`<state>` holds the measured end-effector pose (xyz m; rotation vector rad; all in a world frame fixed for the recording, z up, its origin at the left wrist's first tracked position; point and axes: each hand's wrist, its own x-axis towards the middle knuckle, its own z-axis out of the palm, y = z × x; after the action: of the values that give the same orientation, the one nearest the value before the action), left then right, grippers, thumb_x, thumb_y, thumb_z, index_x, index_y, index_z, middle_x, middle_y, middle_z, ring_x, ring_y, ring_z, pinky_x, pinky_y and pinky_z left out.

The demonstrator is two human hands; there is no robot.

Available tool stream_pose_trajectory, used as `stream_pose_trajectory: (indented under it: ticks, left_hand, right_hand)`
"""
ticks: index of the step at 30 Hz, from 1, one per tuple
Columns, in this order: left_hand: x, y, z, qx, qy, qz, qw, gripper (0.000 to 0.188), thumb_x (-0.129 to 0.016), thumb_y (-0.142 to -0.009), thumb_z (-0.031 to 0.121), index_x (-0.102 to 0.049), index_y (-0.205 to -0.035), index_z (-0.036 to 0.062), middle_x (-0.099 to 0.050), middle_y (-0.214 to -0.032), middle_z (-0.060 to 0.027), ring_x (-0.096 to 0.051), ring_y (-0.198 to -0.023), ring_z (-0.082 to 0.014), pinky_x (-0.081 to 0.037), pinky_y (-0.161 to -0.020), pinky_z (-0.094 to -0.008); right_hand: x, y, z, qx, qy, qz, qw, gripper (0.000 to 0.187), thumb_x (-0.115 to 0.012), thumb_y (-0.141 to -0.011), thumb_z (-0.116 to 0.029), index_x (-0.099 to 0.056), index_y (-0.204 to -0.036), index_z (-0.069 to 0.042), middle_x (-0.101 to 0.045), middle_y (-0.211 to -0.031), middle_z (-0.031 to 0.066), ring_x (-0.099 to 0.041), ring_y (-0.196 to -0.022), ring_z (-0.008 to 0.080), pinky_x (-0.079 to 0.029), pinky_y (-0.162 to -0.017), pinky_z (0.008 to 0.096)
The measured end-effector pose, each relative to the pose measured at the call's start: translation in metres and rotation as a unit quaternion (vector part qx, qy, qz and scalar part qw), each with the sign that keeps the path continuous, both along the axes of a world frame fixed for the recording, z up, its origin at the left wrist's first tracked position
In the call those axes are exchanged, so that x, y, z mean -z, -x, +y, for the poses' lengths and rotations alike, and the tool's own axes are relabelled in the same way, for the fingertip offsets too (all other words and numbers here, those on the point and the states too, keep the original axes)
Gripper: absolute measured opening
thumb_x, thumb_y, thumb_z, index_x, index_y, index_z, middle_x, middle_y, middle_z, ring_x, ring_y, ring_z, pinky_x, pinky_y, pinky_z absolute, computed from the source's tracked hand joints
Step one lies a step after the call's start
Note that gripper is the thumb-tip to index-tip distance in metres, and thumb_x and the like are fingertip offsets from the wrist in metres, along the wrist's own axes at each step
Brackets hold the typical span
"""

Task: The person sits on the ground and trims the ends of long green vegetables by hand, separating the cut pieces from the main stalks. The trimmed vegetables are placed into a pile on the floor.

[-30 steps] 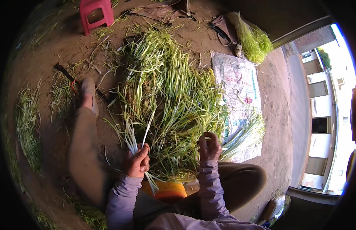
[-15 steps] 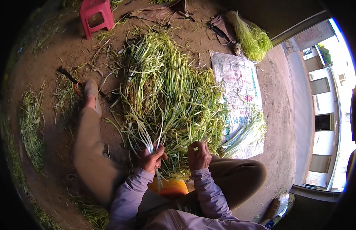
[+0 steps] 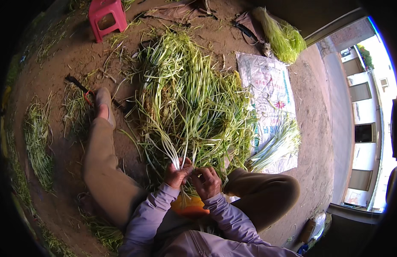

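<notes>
A small bunch of chive-like stalks (image 3: 169, 147), white at the ends and green further along, is gripped in my left hand (image 3: 178, 174). Its fingers are closed round the white part, and the tips stick out below. Close beside it, my right hand (image 3: 207, 183) is closed in a pinch near the left thumb; whatever lies between those fingertips is too small to make out. Ahead of both hands spreads a big heap of the same stalks (image 3: 198, 98), tangled green and yellowish. An orange-yellow object (image 3: 190, 206), partly hidden, sits below my hands between my legs.
On the right, a printed white woven sack (image 3: 267, 81) lies flat, bearing a neat bundle of stalks (image 3: 277, 143). Another yellow-green bundle (image 3: 286, 40) lies beyond it. A pink plastic stool (image 3: 107, 19) stands at far left. Loose stalks (image 3: 38, 145) litter the dirt floor.
My right hand has moved left and slightly down, from apart to close beside my left hand. The left hand has shifted a little right, still holding its bunch of stalks.
</notes>
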<state>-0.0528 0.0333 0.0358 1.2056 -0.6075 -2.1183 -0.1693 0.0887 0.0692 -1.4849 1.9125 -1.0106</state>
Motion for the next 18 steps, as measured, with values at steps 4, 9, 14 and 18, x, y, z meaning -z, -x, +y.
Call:
stream_pose_trajectory:
  ticks: [4, 9, 14, 18]
  left_hand:
    - [-0.002, 0.001, -0.003, -0.046, -0.02, 0.001, 0.999, 0.018, -0.065, -0.07, 0.003, -0.053, -0.083, 0.0058, -0.054, -0.061, 0.0021, -0.039, -0.038, -0.0039, -0.028, -0.033, -0.0176]
    - [-0.011, -0.008, -0.01, -0.062, -0.107, 0.042, 0.991, 0.026, -0.066, -0.069, 0.004, -0.049, -0.088, 0.0092, -0.061, -0.068, -0.0041, -0.034, -0.036, -0.0035, -0.025, -0.033, -0.0177]
    - [-0.009, -0.018, -0.016, -0.084, -0.173, 0.092, 0.977, 0.025, -0.063, -0.072, 0.002, -0.05, -0.09, 0.014, -0.062, -0.076, -0.0066, -0.032, -0.037, -0.0021, -0.024, -0.035, -0.0155]
    - [-0.004, -0.023, -0.018, -0.11, -0.167, 0.1, 0.975, 0.025, -0.062, -0.074, 0.002, -0.048, -0.092, 0.012, -0.062, -0.077, -0.0106, -0.032, -0.036, -0.0026, -0.024, -0.034, -0.0174]
  right_hand:
    - [-0.008, -0.002, -0.001, 0.014, -0.007, -0.054, 0.998, 0.017, -0.062, -0.068, -0.002, -0.057, -0.084, -0.005, -0.056, -0.074, 0.0101, -0.055, -0.062, 0.0229, -0.045, -0.056, 0.0302]
    - [-0.003, -0.001, 0.005, -0.007, 0.021, -0.127, 0.992, 0.016, -0.06, -0.073, 0.0, -0.054, -0.088, -0.001, -0.055, -0.081, 0.0091, -0.054, -0.069, 0.0175, -0.044, -0.063, 0.0266]
    - [-0.016, -0.011, 0.011, 0.064, -0.033, -0.45, 0.89, 0.016, -0.055, -0.079, 0.0, -0.05, -0.094, -0.001, -0.052, -0.087, 0.002, -0.05, -0.076, 0.0087, -0.042, -0.068, 0.0232]
    - [-0.025, -0.005, 0.017, 0.057, -0.043, -0.478, 0.876, 0.013, -0.053, -0.079, 0.002, -0.047, -0.09, -0.001, -0.051, -0.082, 0.0018, -0.05, -0.073, 0.0075, -0.043, -0.066, 0.0215]
